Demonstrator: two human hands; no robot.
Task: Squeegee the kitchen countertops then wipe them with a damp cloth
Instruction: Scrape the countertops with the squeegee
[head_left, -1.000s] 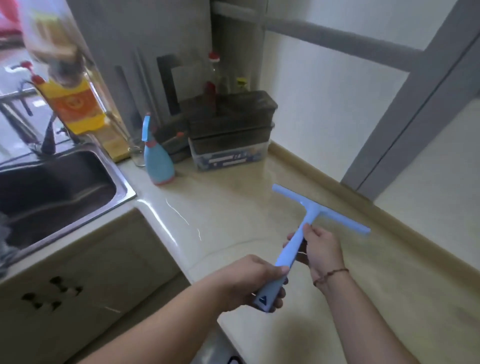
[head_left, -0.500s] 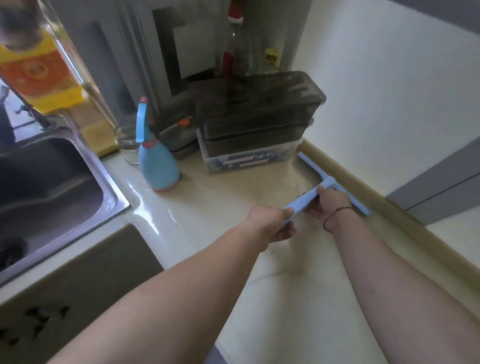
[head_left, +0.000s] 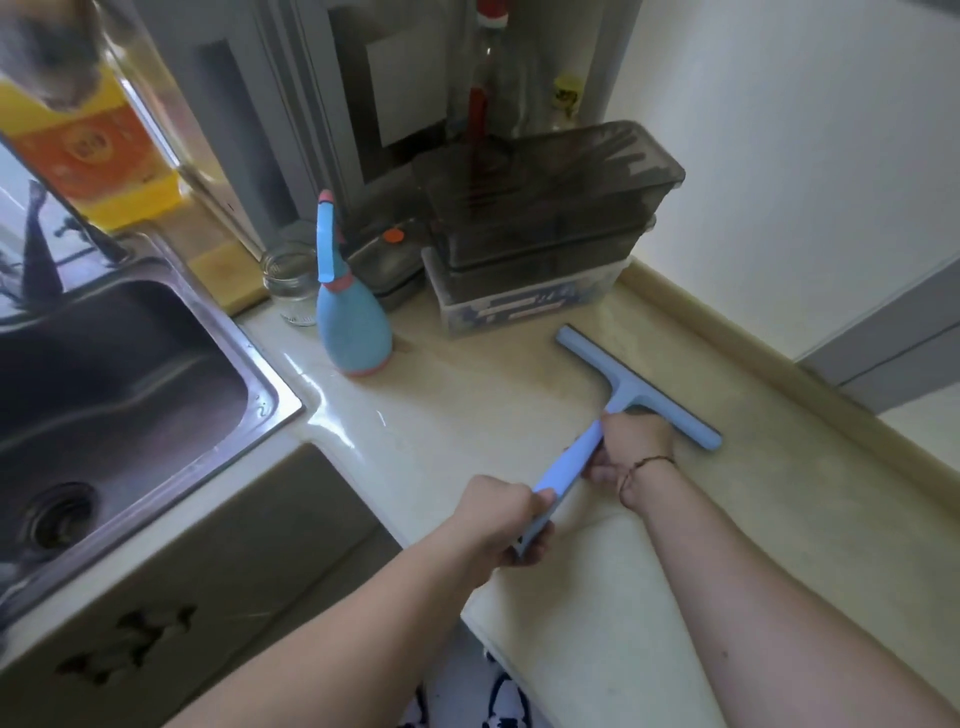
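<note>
The squeegee lies w/ its blade on the table, near the back edge, just in front of the stacked boxes. You are in the squeegee step, I judge early: most of the surface is not passed yet, and no cloth is in view, so wiping is left. Grip: your left hand is clenched around the handle end, your right hand grasps the handle near the blade.
</note>
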